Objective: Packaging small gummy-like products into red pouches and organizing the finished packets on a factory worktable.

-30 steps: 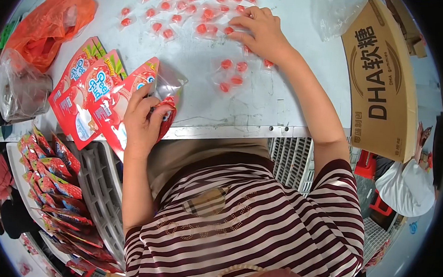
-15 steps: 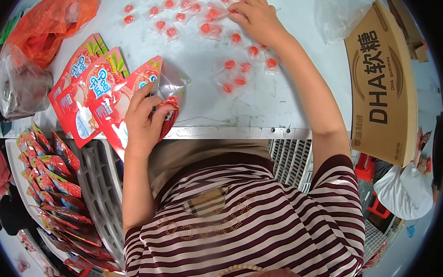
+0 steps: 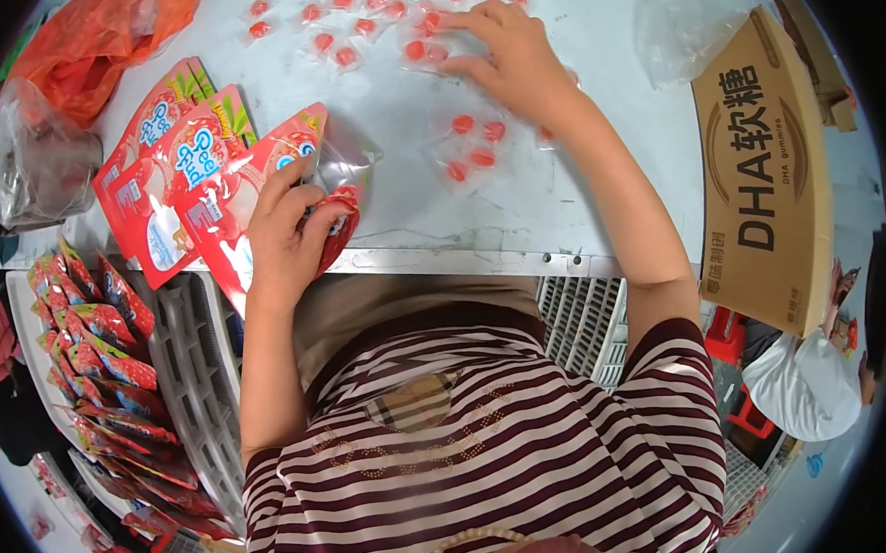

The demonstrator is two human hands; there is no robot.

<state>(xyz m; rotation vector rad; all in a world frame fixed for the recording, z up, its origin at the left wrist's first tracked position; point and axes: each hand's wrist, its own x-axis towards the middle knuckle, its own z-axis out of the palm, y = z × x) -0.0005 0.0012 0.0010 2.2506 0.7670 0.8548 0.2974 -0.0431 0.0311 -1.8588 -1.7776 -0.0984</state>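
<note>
My left hand (image 3: 290, 228) grips a red printed pouch (image 3: 221, 215) at the table's front edge. The pouch's mouth gapes, showing its silvery inside. Flat pouches of the same kind (image 3: 165, 132) fan out to the left, partly beneath it. Over the far side of the table, my right hand (image 3: 514, 65) has its fingers spread, fingertips at a few red candies in clear wrappers (image 3: 416, 51). Whether they touch the candies is hard to tell. Several more wrapped candies (image 3: 346, 56) lie scattered leftward, and a small group (image 3: 481, 158) sits nearer to me.
A brown cardboard box (image 3: 768, 183) stands at the right, with clear plastic (image 3: 681, 34) beside it. An orange plastic bag (image 3: 105, 34) and a clear bag (image 3: 38, 165) lie at the left. Below them, a grey crate (image 3: 193, 364) adjoins rows of filled pouches (image 3: 108, 359).
My right hand has shifted left and slightly nearer, its fingers spreading over the candies. Some candies right of the small group are now covered by it. The left hand keeps its hold.
</note>
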